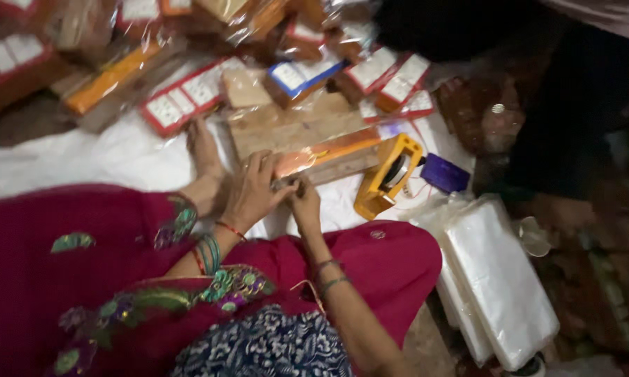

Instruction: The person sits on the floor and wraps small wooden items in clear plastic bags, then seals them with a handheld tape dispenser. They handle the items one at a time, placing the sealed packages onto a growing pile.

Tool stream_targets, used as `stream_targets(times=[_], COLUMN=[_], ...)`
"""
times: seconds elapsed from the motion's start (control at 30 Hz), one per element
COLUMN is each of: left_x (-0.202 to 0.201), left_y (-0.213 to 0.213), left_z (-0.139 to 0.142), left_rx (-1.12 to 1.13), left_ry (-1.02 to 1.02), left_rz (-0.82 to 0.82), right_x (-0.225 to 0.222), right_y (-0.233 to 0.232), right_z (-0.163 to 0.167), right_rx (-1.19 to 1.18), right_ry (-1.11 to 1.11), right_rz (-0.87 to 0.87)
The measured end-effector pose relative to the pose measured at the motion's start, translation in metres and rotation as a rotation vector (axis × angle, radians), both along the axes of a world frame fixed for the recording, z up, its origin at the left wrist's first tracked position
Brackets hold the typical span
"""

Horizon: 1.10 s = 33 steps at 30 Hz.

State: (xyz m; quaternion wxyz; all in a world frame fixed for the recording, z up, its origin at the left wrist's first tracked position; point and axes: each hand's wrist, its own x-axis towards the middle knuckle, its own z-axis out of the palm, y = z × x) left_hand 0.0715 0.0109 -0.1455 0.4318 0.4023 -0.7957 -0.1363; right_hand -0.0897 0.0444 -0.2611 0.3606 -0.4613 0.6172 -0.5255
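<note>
The orange packet point(326, 152) lies on the wooden board point(286, 129), its near end pinched by the right hand point(304, 202) and pressed flat by the left hand point(253, 192). Probably best kept taut.

Magenta embroidered garment point(63, 279), green and red bangles point(208, 253) on wrists.

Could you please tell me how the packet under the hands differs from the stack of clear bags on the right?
The orange packet is slim, coloured and pressed by both hands, left hand and right hand; the clear bag stack is broad, whitish and untouched. The packet lies on a wooden board; the stack lies beside the yellow tape dispenser. Both look glossy plastic.
</note>
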Motion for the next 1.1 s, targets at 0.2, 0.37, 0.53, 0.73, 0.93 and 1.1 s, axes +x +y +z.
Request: stream_targets(times=[0.2, 0.37, 0.53, 0.73, 0.93, 1.1], left_x=[-0.01, -0.005, -0.006, 0.004, 0.017, 0.018], left_y=[-0.006, 0.042, 0.03, -0.01, -0.01, -0.004], left_z=[-0.003, -0.003, 0.007, 0.05, 0.11, 0.138], left_rx=[0.256, -0.074, 0.098, 0.52, 0.084, 0.258], left_ry=[-0.246, -0.254, -0.106, 0.325, -0.126, 0.235], left_rz=[-0.043, -0.208, -0.293, -0.207, 0.116, -0.033], right_x=[-0.049, -0.08, -0.074, -0.041, -0.003, -0.004], right_y=[0.014, 0.012, 0.009, 0.028, 0.04, 0.042], right_z=[0.006, 0.009, 0.017, 0.081, 0.133, 0.145], right_rx=[0.087, -0.089, -0.164, -0.321, -0.495, -0.492], right_ry=[-0.813, -0.858, -0.805, -0.488, -0.119, -0.107], right_rz=[-0.286, -0.324, -0.288, -0.016, 0.134, 0.162])
